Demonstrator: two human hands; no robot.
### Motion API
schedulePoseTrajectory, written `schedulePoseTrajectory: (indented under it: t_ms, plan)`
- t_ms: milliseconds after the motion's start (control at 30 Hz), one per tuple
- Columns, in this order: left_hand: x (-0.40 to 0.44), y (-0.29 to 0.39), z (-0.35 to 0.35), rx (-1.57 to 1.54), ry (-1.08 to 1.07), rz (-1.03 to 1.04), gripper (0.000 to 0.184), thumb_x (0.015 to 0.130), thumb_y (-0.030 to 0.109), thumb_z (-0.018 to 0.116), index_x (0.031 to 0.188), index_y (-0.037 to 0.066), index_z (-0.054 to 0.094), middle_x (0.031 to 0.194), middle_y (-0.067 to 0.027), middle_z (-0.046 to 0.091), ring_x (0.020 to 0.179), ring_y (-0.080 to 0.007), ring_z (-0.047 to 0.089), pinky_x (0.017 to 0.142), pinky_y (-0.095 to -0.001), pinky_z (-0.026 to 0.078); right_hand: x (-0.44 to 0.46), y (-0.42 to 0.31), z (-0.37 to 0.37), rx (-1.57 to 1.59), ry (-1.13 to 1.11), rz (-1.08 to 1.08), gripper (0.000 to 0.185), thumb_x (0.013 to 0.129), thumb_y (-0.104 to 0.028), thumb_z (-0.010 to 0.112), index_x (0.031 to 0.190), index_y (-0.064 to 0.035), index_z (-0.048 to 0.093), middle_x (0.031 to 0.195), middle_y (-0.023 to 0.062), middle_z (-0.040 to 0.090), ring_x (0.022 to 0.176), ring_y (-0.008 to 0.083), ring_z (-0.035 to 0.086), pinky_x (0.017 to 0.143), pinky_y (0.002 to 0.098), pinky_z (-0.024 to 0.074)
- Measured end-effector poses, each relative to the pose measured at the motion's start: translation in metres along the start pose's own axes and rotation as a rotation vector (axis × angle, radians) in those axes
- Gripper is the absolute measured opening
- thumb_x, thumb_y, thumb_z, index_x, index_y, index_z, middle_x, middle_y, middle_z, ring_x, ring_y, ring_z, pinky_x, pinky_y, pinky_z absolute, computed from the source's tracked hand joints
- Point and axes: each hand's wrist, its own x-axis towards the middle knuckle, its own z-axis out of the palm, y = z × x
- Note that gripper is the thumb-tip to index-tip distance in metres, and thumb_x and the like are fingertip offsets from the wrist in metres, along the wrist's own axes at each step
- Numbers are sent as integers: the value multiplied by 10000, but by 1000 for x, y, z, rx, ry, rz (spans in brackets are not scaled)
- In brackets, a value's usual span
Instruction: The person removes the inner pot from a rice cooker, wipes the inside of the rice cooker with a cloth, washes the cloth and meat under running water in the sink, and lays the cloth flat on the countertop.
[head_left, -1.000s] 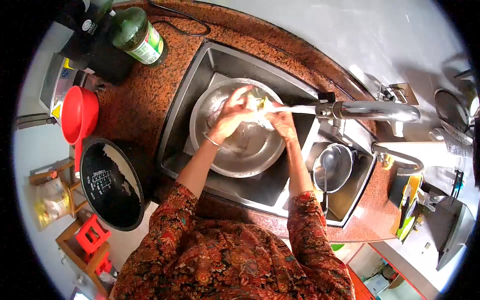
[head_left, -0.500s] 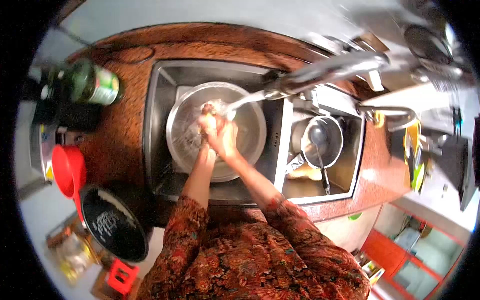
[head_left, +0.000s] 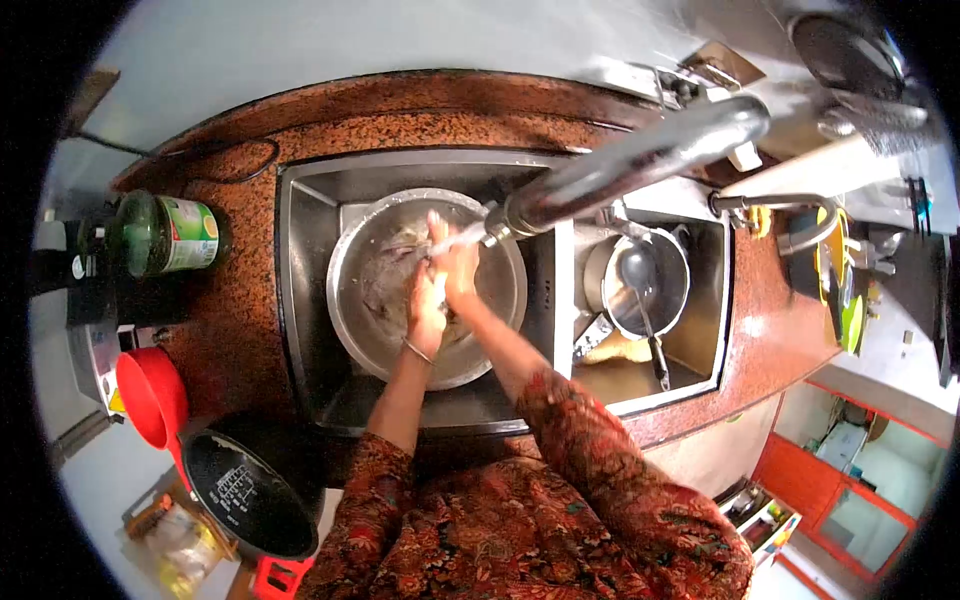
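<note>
Over a wide metal basin (head_left: 342, 325) in the left sink bowl, my two hands meet palm to palm beneath the running tap (head_left: 640, 165). My left hand (head_left: 427, 305), with a thin bracelet at the wrist, has its fingers stretched upward. Against it lies my right hand (head_left: 461, 268), its fingers straight and partly in the stream. I make out nothing held between them, though the palms are hidden. Cloudy water fills the basin, and a pale greyish mass (head_left: 385, 275) shows in it, too blurred to name.
In the right sink bowl sits a pot (head_left: 597, 275) with a ladle (head_left: 646, 310). A green-tinted jar (head_left: 165, 235) stands on the left counter. A red strainer-like vessel (head_left: 150, 395) and a black pot with markings (head_left: 250, 490) are at lower left.
My hands, earlier bunched together with a reddish-brown patch at the fingertips, now lie straighter against each other. The camera view has shifted, and water splashes less.
</note>
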Motion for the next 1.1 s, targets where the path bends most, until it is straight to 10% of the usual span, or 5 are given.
schedulePoseTrajectory:
  t_ms: [500,600,900,1000,1100]
  plan:
    - [54,-13,-45,-81,-310,91,273,883,304,511,954,57,600,848,-14,579,742,-115,514,639,-275,444,-62,-34,-7,-96,164,-247,521,844,-416,549,579,32,530,547,169,521,531,261,530,536,416,414]
    - [-14,3,-8,214,-107,79,308,881,294,506,1038,40,581,880,-34,593,732,-136,529,648,-283,453,12,-35,-15,-43,-122,362,532,836,-437,573,569,14,486,506,116,461,480,224,416,496,396,369]
    - [-7,6,-10,288,-93,118,397,875,387,513,959,5,581,806,-54,609,682,-128,564,577,-300,459,-27,30,1,-162,18,-100,374,822,-311,583,652,23,581,578,206,552,609,251,582,571,373,440]
    - [-18,10,-6,255,-129,-104,509,865,492,501,1035,16,565,804,-57,605,730,-139,570,593,-298,469,-3,-28,-41,413,-389,411,561,843,-506,524,1029,23,551,925,167,613,793,236,594,666,396,445]
    - [1,36,0,-174,-347,-193,543,857,594,407,1019,96,551,784,2,585,644,-113,562,506,-245,465,-7,-28,-81,607,-708,65,782,808,-473,602,1385,-86,243,1202,157,419,1057,273,469,857,381,397]
